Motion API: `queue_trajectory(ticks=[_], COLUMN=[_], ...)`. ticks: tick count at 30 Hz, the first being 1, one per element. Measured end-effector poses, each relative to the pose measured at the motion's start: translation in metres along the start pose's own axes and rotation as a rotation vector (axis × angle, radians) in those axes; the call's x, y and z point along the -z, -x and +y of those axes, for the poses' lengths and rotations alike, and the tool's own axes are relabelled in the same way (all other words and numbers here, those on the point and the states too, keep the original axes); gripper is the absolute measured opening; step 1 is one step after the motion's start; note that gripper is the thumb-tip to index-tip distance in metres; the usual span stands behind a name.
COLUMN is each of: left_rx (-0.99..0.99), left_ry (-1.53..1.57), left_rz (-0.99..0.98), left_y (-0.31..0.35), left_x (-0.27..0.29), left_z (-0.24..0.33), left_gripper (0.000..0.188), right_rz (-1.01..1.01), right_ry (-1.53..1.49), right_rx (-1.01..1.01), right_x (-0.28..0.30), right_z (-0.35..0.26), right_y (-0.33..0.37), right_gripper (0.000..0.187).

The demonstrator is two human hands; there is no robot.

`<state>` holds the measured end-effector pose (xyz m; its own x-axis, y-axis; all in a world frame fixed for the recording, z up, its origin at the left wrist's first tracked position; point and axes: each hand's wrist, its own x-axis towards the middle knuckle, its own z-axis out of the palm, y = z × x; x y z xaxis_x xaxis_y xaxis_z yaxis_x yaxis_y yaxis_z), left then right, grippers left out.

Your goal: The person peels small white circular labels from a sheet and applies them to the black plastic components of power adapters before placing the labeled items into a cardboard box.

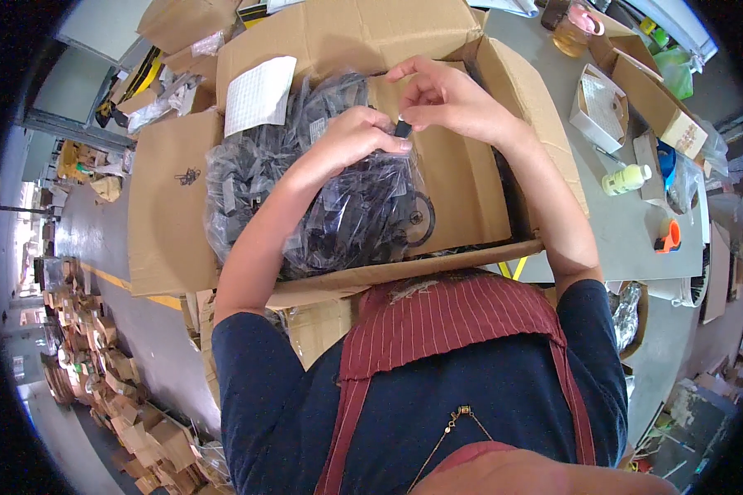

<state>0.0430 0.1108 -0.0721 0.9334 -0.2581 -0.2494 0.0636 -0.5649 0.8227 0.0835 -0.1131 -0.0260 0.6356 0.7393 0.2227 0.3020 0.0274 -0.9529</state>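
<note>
Above a large open cardboard box (462, 190), my two hands meet at a small black part (402, 128), perhaps the end of a black cable. My left hand (357, 137) is closed, its thumb and fingers gripping the part from below. The thumb and bent fingers of my right hand (446, 101) pinch its upper end. Beneath my left hand, clear plastic bags (338, 219) of black items fill the box's left side. A loop of black cable (425, 221) hangs out at their right edge. Fingers hide much of the part.
A white printed sheet (260, 92) lies on the bags by the box's far left. On the grey table at right are a white tray (599, 109), a pale green bottle (626, 180), an orange tape dispenser (669, 236) and a pink-lidded jug (576, 31). Many cartons (132, 396) crowd the floor at left.
</note>
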Motion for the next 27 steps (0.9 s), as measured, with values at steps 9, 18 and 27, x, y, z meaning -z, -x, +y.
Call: queue_trajectory(ticks=[9,18,27], left_rx=[-0.017,-0.077,-0.033], left_ry=[-0.269,-0.397,-0.395], left_rz=[0.112,0.133,0.149], left_y=[0.017,0.015,0.015], left_x=[-0.002,-0.004,-0.006], left_z=[0.037,0.037,0.038], left_gripper=[0.043,0.044,0.049], right_rz=[0.128,0.144,0.147], right_ry=[0.579,0.851,1.049], right_rx=[0.130,0.217,0.233], right_x=[-0.003,-0.017,-0.026], right_z=[0.002,-0.001,0.001], right_y=[-0.001,0.002,0.005], right_gripper=[0.030,0.029,0.024])
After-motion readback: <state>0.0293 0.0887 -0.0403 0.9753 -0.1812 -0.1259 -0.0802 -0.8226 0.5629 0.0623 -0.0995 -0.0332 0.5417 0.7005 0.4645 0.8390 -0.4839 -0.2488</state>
